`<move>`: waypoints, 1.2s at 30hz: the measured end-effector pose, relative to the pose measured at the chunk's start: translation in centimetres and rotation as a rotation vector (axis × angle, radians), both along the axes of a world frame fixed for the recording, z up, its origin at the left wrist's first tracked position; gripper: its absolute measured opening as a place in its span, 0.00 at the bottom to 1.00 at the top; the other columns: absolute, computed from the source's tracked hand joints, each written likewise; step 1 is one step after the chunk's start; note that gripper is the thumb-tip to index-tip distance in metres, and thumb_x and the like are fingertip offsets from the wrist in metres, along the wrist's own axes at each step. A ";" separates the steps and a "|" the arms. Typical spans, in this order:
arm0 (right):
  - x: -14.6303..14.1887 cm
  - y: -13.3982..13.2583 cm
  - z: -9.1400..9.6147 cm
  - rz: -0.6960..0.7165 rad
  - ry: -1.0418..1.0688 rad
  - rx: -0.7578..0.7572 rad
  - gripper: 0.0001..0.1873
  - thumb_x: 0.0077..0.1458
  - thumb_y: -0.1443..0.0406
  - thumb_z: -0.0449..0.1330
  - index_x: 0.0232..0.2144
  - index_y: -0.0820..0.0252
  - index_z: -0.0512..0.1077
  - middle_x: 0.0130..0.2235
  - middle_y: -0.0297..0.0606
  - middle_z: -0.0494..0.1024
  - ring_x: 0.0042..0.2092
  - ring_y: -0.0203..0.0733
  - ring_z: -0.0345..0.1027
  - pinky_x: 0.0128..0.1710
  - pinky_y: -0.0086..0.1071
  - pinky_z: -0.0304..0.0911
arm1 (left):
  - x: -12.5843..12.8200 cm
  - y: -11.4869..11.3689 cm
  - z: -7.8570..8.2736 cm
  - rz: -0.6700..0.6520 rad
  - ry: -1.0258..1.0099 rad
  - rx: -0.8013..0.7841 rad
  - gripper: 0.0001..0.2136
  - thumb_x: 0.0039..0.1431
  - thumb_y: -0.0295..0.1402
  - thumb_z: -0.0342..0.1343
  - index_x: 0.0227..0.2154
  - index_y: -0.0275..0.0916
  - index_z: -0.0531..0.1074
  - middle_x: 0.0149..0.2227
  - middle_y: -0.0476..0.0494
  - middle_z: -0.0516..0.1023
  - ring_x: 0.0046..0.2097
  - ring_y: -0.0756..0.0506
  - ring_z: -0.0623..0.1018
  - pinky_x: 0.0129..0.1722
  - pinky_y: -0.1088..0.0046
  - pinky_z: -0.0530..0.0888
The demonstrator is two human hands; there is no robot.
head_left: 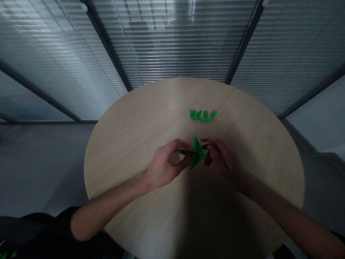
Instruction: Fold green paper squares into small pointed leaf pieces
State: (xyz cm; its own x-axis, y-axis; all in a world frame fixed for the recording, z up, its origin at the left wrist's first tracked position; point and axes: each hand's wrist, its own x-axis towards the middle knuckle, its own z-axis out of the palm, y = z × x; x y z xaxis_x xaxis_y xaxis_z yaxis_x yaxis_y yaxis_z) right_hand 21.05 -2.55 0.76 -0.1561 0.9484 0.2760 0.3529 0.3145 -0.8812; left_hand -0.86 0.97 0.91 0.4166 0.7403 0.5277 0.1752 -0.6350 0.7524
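A folded green paper piece (197,153) with a pointed tip is held just above the round wooden table (134,144). My left hand (164,165) pinches its left end between thumb and fingers. My right hand (223,158) grips its right side with curled fingers. Both hands meet over the table's middle.
Several small folded green paper pieces (203,115) lie in a row farther back on the table. Behind the table stand glass walls with horizontal blinds (175,43) and dark frames. Grey floor surrounds the table on the left.
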 end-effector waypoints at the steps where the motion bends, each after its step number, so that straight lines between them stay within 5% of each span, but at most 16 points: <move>1: -0.1 0.1 -0.2 0.014 0.048 -0.068 0.18 0.73 0.55 0.51 0.57 0.58 0.68 0.38 0.38 0.80 0.32 0.36 0.75 0.35 0.32 0.72 | 0.1 0.0 0.1 -0.008 -0.032 -0.046 0.05 0.63 0.26 0.61 0.41 0.39 0.74 0.40 0.45 0.83 0.39 0.48 0.83 0.39 0.73 0.82; 5: -0.6 0.4 -0.2 0.091 0.397 -0.413 0.27 0.67 0.48 0.58 0.60 0.55 0.66 0.39 0.38 0.80 0.35 0.42 0.78 0.32 0.36 0.77 | 0.4 -0.1 0.5 -0.068 -0.107 -0.223 0.05 0.63 0.27 0.61 0.41 0.38 0.72 0.40 0.43 0.82 0.38 0.49 0.83 0.37 0.74 0.82; 8: -0.6 0.6 0.3 0.181 0.551 -0.537 0.22 0.61 0.50 0.66 0.51 0.55 0.75 0.42 0.38 0.81 0.39 0.41 0.78 0.36 0.35 0.79 | 0.6 -0.1 0.7 -0.128 -0.107 -0.278 0.06 0.63 0.27 0.61 0.41 0.38 0.71 0.40 0.43 0.82 0.38 0.49 0.82 0.36 0.75 0.81; 15: -0.3 0.8 0.0 0.183 0.646 -0.562 0.11 0.54 0.56 0.73 0.36 0.54 0.81 0.37 0.34 0.80 0.37 0.37 0.76 0.37 0.32 0.77 | 0.4 0.0 0.6 -0.083 -0.109 -0.278 0.06 0.63 0.27 0.60 0.42 0.39 0.71 0.41 0.43 0.79 0.39 0.49 0.80 0.35 0.76 0.79; 22: -0.1 0.8 -0.3 0.074 0.662 -0.489 0.10 0.54 0.58 0.73 0.34 0.55 0.78 0.32 0.32 0.81 0.32 0.37 0.76 0.37 0.35 0.76 | 0.6 0.4 0.1 -0.062 -0.091 -0.234 0.15 0.63 0.24 0.57 0.51 0.41 0.67 0.46 0.42 0.76 0.44 0.48 0.79 0.38 0.75 0.79; 27: -0.2 0.8 -0.1 -0.013 0.690 -0.481 0.11 0.51 0.59 0.74 0.36 0.54 0.79 0.36 0.32 0.83 0.34 0.38 0.78 0.40 0.37 0.77 | 0.4 0.7 -0.1 0.067 -0.031 0.031 0.20 0.60 0.24 0.60 0.54 0.41 0.67 0.52 0.39 0.69 0.53 0.42 0.74 0.49 0.61 0.79; 36: -0.1 1.2 -0.3 0.020 0.820 -0.647 0.13 0.46 0.59 0.77 0.35 0.56 0.82 0.36 0.36 0.84 0.34 0.39 0.78 0.41 0.36 0.76 | -0.1 0.6 -0.6 -0.072 0.163 0.209 0.23 0.63 0.27 0.63 0.60 0.44 0.66 0.53 0.38 0.70 0.53 0.41 0.75 0.51 0.58 0.79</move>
State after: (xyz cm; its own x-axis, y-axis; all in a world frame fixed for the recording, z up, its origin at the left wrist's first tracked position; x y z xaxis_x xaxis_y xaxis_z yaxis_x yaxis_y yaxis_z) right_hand 20.91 -1.34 0.48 -0.1682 0.9521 -0.2554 -0.4294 -0.3040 -0.8504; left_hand -0.94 1.53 0.26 0.5562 0.5877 0.5875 0.2317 -0.7886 0.5695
